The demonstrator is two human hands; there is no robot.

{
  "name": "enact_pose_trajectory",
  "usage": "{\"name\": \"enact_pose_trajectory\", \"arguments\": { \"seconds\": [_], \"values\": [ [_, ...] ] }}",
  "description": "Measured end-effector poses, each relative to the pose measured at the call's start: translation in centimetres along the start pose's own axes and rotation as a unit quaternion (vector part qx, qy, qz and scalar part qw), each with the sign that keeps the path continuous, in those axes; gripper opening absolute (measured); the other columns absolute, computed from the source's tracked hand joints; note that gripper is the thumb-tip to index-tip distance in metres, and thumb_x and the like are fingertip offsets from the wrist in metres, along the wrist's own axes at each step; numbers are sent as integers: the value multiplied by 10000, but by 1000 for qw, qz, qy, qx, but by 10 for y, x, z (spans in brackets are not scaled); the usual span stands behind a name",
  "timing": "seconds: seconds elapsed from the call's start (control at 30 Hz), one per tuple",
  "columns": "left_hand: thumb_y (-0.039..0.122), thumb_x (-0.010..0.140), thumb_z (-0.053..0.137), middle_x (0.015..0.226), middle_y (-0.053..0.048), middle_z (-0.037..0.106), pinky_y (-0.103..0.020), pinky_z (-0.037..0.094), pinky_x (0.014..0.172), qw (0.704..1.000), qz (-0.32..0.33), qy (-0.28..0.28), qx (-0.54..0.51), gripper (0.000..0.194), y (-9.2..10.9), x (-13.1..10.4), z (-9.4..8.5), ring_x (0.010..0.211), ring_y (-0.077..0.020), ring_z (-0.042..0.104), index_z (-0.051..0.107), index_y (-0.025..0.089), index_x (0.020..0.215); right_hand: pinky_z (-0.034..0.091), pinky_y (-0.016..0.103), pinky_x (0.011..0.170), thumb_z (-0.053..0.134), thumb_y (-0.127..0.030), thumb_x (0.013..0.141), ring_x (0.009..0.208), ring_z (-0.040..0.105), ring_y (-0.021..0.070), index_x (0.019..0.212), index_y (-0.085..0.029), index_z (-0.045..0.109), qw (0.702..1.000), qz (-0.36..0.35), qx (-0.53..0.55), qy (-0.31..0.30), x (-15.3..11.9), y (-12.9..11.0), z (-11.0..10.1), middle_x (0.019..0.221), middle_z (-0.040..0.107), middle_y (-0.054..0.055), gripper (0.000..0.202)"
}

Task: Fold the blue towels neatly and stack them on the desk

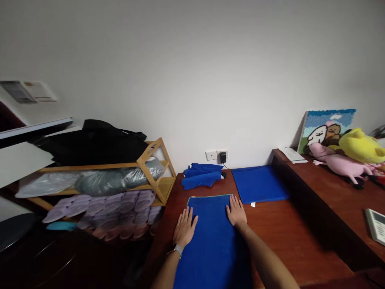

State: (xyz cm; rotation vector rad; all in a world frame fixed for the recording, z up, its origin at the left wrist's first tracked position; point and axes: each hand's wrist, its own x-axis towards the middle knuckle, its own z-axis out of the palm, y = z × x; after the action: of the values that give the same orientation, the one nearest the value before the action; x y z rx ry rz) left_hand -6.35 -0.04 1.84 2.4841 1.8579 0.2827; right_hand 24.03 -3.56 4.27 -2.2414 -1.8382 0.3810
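1. shows left hand (185, 229) and right hand (236, 213) released, flat at opposite edges of blue cloth (212, 237).
2. places blue cloth lengthwise on counter (296, 228).
3. suggests spreading nearly done; leaves bunched cloth (201, 180) apparently unspread.

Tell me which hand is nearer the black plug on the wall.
Right. The right hand is below the plug, slightly rightward; the left hand is lower and well to its left.
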Motion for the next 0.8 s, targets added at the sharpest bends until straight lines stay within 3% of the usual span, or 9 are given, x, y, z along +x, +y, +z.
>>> {"name": "enact_pose_trajectory", "arguments": {
  "seconds": [0.13,0.23,0.33,0.43,0.53,0.63,0.7,0.8],
  "values": [
    [594,1034,239,1676,-131,288,-506,266,1256,1000,-6,-17,14,724,-5,3,0,1553,-283,266,319,149,1600,-8,356,1266,148,-456,1032,1584,55,174,1633,-118,167,1000,-4,16,4,1,1,-1,1709,117,26,690],
    [592,1031,246,1664,-145,321,-534,251,1259,1000,-3,9,22,733,15,12,-1,1553,-303,262,316,136,1601,-8,361,1269,149,-452,1031,1584,47,170,1631,-119,172,1000,-6,28,8,1,1,-1,1707,120,23,687],
    [559,1046,219,1674,-121,307,-513,229,1275,997,65,35,-13,702,70,27,-2,1558,-276,253,274,154,1616,-1,367,1271,132,-415,1033,1584,48,171,1629,-109,175,999,-10,32,12,1,2,-2,1705,126,31,671],
    [522,1060,163,1677,-93,307,-464,228,1284,989,136,-3,-60,673,136,47,4,1559,-229,256,260,163,1620,8,381,1271,127,-378,1030,1585,55,187,1627,-105,186,999,-18,24,10,1,3,0,1703,135,42,659],
    [513,1060,122,1669,-96,322,-454,240,1281,984,155,-40,-81,673,173,63,15,1554,-217,269,275,167,1617,7,385,1270,156,-345,1021,1585,48,189,1630,-147,200,1000,-28,12,4,3,5,4,1703,134,29,642],
    [534,1057,138,1669,-86,326,-467,228,1284,982,162,-49,-82,672,164,70,23,1556,-219,263,278,188,1617,-2,375,1271,156,-365,1023,1585,48,181,1631,-152,192,1000,-21,7,10,6,5,8,1705,135,22,645],
    [548,1056,150,1676,-84,311,-468,216,1286,985,149,-45,-71,679,138,72,23,1561,-219,248,280,185,1616,-2,368,1273,143,-393,1028,1584,52,179,1630,-135,183,1000,-14,11,16,6,5,9,1705,135,23,656],
    [558,1055,158,1675,-98,310,-468,216,1283,993,101,-36,-44,695,83,71,16,1560,-225,251,295,162,1609,4,368,1274,136,-413,1032,1584,52,175,1631,-133,175,1000,-10,15,16,6,4,9,1705,127,14,662]
  ]
}}
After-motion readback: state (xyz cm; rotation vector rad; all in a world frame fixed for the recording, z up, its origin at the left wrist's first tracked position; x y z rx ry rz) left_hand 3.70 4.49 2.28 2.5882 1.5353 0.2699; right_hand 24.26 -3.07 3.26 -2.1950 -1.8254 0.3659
